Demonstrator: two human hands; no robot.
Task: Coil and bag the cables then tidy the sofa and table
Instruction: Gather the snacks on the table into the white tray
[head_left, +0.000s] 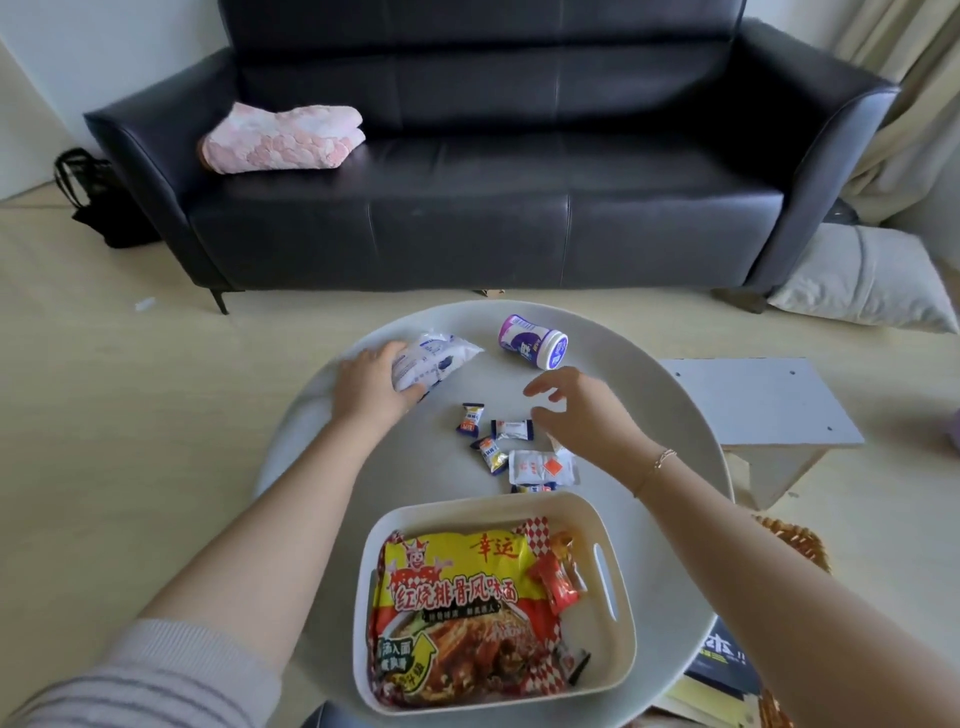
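We see the dark sofa with a folded pink blanket at its left seat end. Round table: cream bin at the near edge holding a noodle packet. Purple tub lies on its side near the far edge. Left hand grips a white pouch at the far-left edge. Right hand, fingers loosely spread, holds nothing, hovers over wrapped candies mid-table. No cables in view.
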